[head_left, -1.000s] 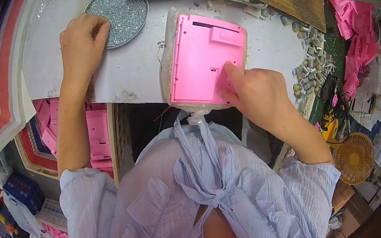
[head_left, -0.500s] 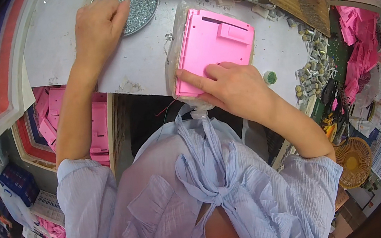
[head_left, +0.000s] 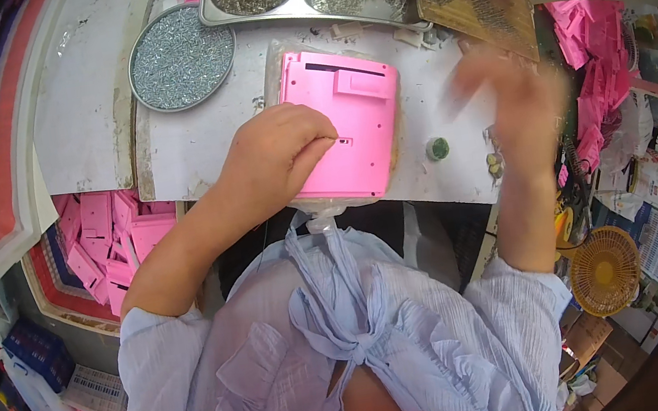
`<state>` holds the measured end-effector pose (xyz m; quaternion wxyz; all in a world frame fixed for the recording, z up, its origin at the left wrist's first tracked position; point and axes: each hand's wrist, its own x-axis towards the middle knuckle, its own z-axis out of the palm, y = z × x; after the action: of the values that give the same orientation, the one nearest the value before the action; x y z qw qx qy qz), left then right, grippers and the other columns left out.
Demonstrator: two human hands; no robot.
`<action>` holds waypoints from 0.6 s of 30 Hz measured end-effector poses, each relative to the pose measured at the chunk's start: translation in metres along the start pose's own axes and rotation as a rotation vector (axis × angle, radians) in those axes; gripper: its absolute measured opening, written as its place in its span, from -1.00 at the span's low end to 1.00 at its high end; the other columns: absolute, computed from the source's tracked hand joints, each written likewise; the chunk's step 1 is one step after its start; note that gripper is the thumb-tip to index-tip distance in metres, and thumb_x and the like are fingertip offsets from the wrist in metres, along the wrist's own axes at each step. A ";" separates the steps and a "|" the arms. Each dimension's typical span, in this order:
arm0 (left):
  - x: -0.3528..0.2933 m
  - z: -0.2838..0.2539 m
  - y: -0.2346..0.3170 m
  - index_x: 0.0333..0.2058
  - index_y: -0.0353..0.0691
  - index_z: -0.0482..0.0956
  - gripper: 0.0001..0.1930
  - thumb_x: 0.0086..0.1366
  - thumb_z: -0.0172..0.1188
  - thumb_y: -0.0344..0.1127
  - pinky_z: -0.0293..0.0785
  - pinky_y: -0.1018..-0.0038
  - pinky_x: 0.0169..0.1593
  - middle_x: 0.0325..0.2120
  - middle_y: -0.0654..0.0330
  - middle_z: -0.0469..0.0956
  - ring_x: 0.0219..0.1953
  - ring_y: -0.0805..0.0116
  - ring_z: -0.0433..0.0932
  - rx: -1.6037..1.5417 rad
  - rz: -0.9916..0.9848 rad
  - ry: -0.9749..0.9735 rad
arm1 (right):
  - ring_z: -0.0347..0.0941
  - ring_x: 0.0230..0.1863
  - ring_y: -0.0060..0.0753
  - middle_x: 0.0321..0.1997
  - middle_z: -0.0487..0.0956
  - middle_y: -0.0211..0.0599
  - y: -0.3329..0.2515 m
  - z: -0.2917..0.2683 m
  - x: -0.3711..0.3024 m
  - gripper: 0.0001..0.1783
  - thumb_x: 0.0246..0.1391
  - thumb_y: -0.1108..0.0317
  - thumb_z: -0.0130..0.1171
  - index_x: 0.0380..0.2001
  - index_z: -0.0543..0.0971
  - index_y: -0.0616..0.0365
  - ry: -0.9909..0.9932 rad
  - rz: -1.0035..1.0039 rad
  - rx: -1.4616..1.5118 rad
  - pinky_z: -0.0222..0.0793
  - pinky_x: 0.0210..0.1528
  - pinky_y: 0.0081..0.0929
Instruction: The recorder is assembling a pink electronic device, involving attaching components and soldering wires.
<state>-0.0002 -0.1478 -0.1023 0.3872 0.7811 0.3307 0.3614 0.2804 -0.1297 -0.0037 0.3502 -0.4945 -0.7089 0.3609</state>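
Note:
A flat pink plastic housing (head_left: 332,111) with a narrow slot, a raised block and small holes lies on a padded support wrapped in clear plastic, near the table's front edge. Over its left side rests my left hand (head_left: 273,146), thumb and forefinger pinched together beside a small cut-out in the middle. Whatever the fingertips hold is too small or hidden to tell. My right hand (head_left: 520,105) is raised off the housing at the right, smeared by motion, above the spot where small metal parts lie. Its fingers cannot be read.
A round dish (head_left: 182,57) of small silvery pieces stands at the left. Behind the housing is a steel compartment tray (head_left: 275,16) of small metal parts, beside a tan board (head_left: 477,0) holding screws. A green-topped cap (head_left: 437,148) sits right. Pink pieces (head_left: 100,240) fill a bin lower left.
My left hand has come from the round dish to the housing. My right hand has left the housing and swung out to the right. The whole view has shifted.

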 end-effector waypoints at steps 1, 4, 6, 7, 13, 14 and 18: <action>0.000 -0.001 0.003 -0.33 -0.27 0.59 -0.92 0.23 0.29 -0.44 0.49 0.30 -0.19 -0.40 0.10 0.59 -0.32 0.10 0.57 0.021 -0.046 -0.034 | 0.59 -0.07 -0.28 -0.14 0.62 -0.19 0.007 -0.021 0.026 -0.69 0.38 0.34 0.02 -0.04 0.57 0.40 0.481 -0.012 -0.109 0.50 0.04 -0.31; 0.019 -0.004 0.015 -0.30 -0.27 0.62 -0.91 0.23 0.30 -0.45 0.51 0.31 -0.18 -0.38 0.10 0.62 -0.30 0.11 0.60 0.037 -0.061 -0.168 | 0.49 0.12 -0.30 0.15 0.48 -0.12 0.076 -0.106 0.090 -0.54 0.30 0.46 0.11 0.22 0.35 0.37 0.462 -0.323 0.401 0.51 0.06 -0.29; 0.016 -0.006 0.016 -0.28 -0.26 0.63 -0.90 0.22 0.31 -0.44 0.52 0.32 -0.18 -0.37 0.10 0.63 -0.29 0.11 0.61 0.087 -0.083 -0.205 | 0.46 0.16 -0.27 0.14 0.53 -0.18 0.032 -0.066 0.103 -0.43 0.25 0.36 0.20 0.29 0.36 0.22 0.593 -0.102 0.149 0.43 0.12 -0.34; 0.015 -0.004 0.014 -0.29 -0.26 0.63 -0.90 0.22 0.32 -0.44 0.51 0.33 -0.19 -0.37 0.10 0.63 -0.30 0.11 0.61 0.090 -0.042 -0.158 | 0.45 0.18 -0.25 0.14 0.56 -0.21 0.014 -0.039 0.112 -0.37 0.23 0.31 0.24 0.33 0.36 0.14 0.656 0.010 0.019 0.38 0.15 -0.37; 0.003 0.000 0.014 -0.32 -0.27 0.66 -0.91 0.21 0.35 -0.42 0.51 0.40 -0.24 -0.37 0.15 0.66 -0.35 0.21 0.61 -0.040 0.035 -0.043 | 0.53 -0.07 -0.15 -0.18 0.64 -0.24 0.000 0.026 0.026 -0.62 -0.09 0.57 0.40 -0.12 0.65 0.27 0.185 -0.498 -0.164 0.48 -0.05 -0.21; 0.005 -0.005 0.018 -0.31 -0.28 0.66 -0.91 0.22 0.35 -0.43 0.51 0.42 -0.24 -0.36 0.16 0.67 -0.35 0.27 0.62 -0.121 -0.018 -0.093 | 0.53 -0.14 -0.16 -0.24 0.65 -0.27 -0.001 0.036 0.016 -0.67 -0.15 0.55 0.43 -0.21 0.70 0.22 -0.152 -0.507 -0.076 0.46 -0.08 -0.25; 0.003 -0.006 0.028 -0.29 -0.33 0.72 -0.84 0.32 0.34 -0.34 0.50 0.52 -0.31 -0.44 0.20 0.68 -0.41 0.47 0.62 -0.574 -0.352 -0.141 | 0.51 -0.27 -0.24 -0.28 0.62 -0.34 0.010 0.063 -0.016 -0.66 -0.20 0.44 0.51 -0.24 0.72 0.06 -0.098 -0.396 -0.004 0.43 -0.19 -0.33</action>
<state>0.0031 -0.1563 -0.0754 0.6694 0.5944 0.3175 0.3126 0.2355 -0.1528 -0.0458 0.3785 -0.3278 -0.8092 0.3073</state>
